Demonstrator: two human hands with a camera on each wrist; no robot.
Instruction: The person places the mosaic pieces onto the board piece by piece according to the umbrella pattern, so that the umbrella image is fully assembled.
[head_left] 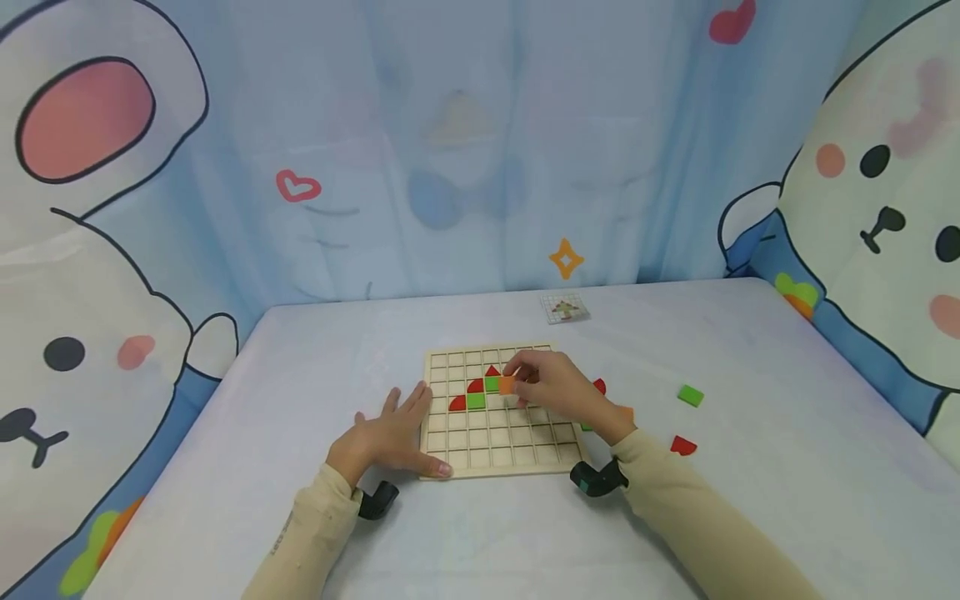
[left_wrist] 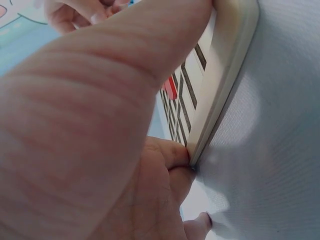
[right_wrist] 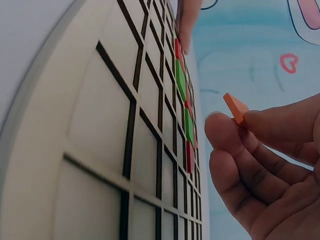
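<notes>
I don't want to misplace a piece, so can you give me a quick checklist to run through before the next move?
1. Orange tile pinched by the right hand: ok, between thumb and fingertips.
2. Orange tile seated in a cell: not ok, the right wrist view shows it held off the grid board.
3. Board steadied: ok, the left hand touches its left side.
4. Picture card uncovered: ok, it lies beyond the board.
5. Layout matches the card: cannot tell, its picture is too small.
6. Loose green tile off the board: ok, it lies to the right.
</notes>
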